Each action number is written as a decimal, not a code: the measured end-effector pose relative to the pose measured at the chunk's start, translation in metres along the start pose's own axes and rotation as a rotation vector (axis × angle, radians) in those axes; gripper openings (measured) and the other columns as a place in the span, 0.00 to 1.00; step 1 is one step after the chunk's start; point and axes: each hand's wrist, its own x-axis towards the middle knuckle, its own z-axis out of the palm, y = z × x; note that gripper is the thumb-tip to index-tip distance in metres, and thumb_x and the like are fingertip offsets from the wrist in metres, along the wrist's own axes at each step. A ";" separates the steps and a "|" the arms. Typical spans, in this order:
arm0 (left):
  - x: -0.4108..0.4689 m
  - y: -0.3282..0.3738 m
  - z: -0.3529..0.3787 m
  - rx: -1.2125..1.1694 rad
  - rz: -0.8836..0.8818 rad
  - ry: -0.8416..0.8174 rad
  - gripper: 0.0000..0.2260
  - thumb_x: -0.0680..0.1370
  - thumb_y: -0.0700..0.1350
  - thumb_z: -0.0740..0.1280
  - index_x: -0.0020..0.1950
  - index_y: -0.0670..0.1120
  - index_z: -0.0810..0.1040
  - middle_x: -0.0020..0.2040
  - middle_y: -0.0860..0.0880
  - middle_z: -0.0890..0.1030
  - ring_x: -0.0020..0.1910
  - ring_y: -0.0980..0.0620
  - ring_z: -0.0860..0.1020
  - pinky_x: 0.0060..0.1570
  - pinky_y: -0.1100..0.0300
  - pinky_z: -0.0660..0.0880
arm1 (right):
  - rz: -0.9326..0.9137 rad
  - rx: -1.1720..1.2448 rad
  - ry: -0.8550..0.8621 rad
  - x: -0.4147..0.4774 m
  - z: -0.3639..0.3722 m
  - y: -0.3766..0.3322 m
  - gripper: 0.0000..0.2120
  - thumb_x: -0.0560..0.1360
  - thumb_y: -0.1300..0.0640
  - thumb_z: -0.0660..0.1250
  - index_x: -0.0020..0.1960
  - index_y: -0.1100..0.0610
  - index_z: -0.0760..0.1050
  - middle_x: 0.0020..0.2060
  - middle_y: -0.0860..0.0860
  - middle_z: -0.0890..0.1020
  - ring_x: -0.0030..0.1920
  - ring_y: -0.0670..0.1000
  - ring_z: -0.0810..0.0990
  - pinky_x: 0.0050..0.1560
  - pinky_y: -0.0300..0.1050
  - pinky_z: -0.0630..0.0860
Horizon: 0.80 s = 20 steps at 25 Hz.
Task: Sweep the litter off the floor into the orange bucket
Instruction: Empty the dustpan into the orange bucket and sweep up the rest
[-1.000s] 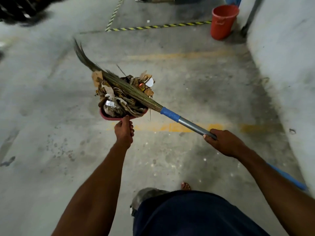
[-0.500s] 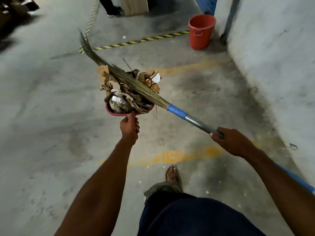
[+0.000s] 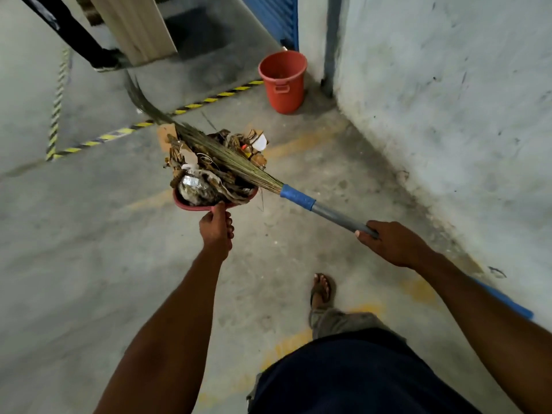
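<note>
Head view: the litter point(image 3: 206, 174) is heaped in a red dustpan point(image 3: 191, 205), so sweeping looks done; carrying and tipping it into the bucket point(image 3: 283, 85) remain. The left hand point(image 3: 216, 228) grips the dustpan's handle at frame centre; the right hand point(image 3: 391, 243) is wrapped round the broom point(image 3: 298, 199) shaft, bristles lying across the heap. The bucket stands upright at upper centre, well apart from both hands, beside the wall point(image 3: 448, 85) corner.
</note>
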 end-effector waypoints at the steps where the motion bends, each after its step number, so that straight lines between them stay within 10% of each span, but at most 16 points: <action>1: 0.021 0.009 0.018 -0.007 0.006 0.002 0.14 0.81 0.50 0.68 0.40 0.42 0.75 0.29 0.49 0.72 0.23 0.54 0.65 0.23 0.63 0.61 | 0.008 0.002 0.003 0.026 -0.009 0.004 0.17 0.82 0.36 0.59 0.42 0.47 0.71 0.32 0.49 0.76 0.31 0.49 0.75 0.31 0.47 0.68; 20: 0.433 0.224 0.275 0.096 0.040 -0.147 0.16 0.83 0.49 0.68 0.40 0.41 0.73 0.29 0.47 0.70 0.22 0.52 0.64 0.23 0.62 0.60 | 0.125 0.141 0.133 0.465 -0.156 0.004 0.19 0.81 0.38 0.62 0.39 0.49 0.71 0.29 0.49 0.76 0.30 0.48 0.76 0.31 0.46 0.69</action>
